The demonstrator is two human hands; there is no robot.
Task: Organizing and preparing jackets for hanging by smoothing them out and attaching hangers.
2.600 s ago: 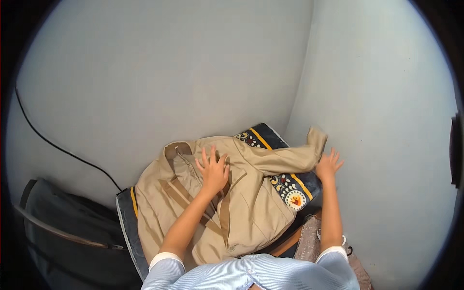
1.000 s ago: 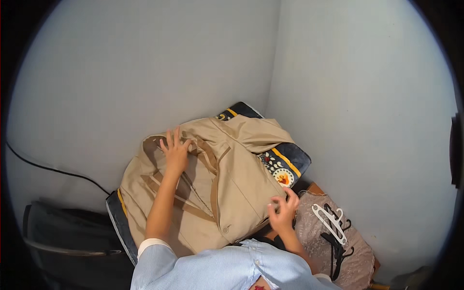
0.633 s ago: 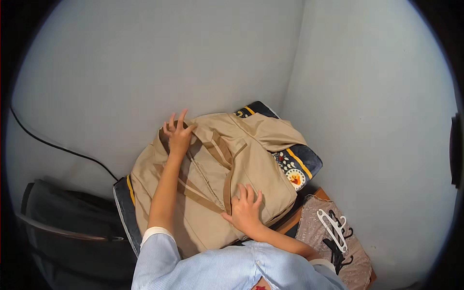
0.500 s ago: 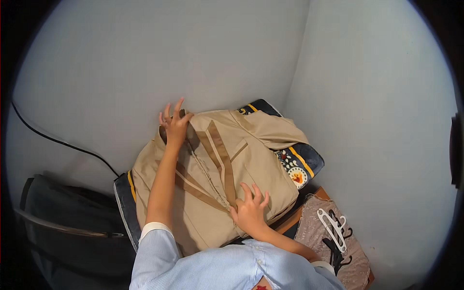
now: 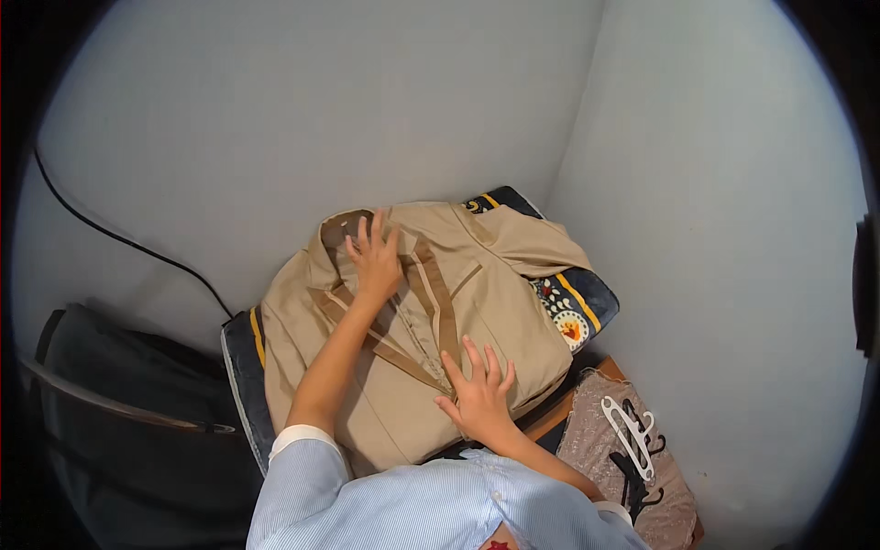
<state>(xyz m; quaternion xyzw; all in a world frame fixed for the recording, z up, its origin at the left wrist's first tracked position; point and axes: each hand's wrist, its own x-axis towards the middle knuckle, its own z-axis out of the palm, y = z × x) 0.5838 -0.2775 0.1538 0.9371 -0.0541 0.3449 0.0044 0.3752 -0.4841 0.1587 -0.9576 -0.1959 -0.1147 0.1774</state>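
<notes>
a beige jacket (image 5: 403, 339) with brown lapel trim lies front-up on a dark patterned cushion (image 5: 587, 307) in the corner where two pale walls meet, collar toward the back wall, hem toward the person; its long axis runs from near left to far right, slightly oblique. the left hand (image 5: 374, 257) rests flat, fingers spread, on the collar and upper lapel, grasping nothing. the right hand (image 5: 478, 390) presses open-palmed on the lower front panel near the placket, likewise holding nothing. the step in hand appears to be smoothing and squaring the garment front; the next move would likely call for keeping the lapels aligned while a side is turned in. beside the cushion lie a pink sequinned fabric (image 5: 596, 440) with a white hanger (image 5: 628, 431); a black cable (image 5: 119, 238) crosses the wall at left.
</notes>
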